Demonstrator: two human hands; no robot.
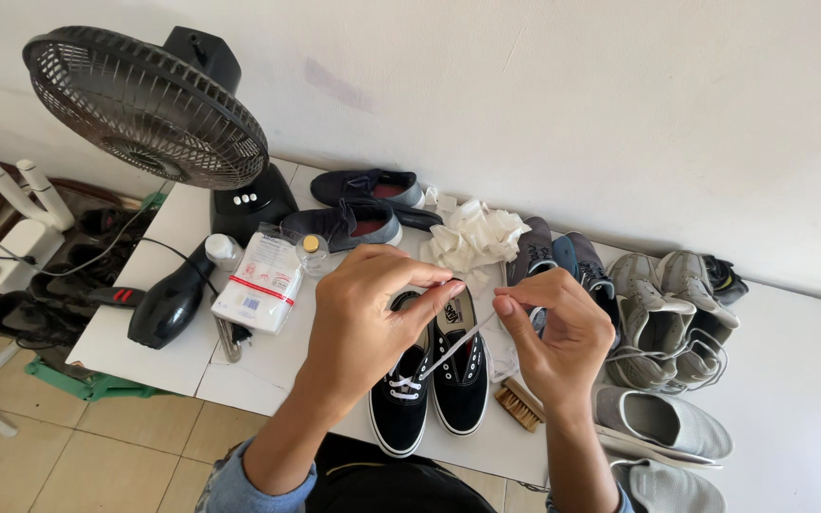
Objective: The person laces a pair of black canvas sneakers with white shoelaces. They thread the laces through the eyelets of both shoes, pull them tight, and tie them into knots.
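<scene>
Two hands pull a white lace up from a black shoe.

The left hand (363, 309) and right hand (553, 332) each pinch the lace (453, 347) taut above the black shoe (401, 385), which sits on the white table (791, 399). Its mate (460, 375) lies just beside it; a small brush (519, 405) rests beyond that, and a black fan (159, 114) stands well apart from the shoe.

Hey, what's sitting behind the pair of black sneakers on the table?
Crumpled white cloth and two dark blue shoes lie behind the black sneakers. Both hands hide the sneakers' heel ends.
</scene>
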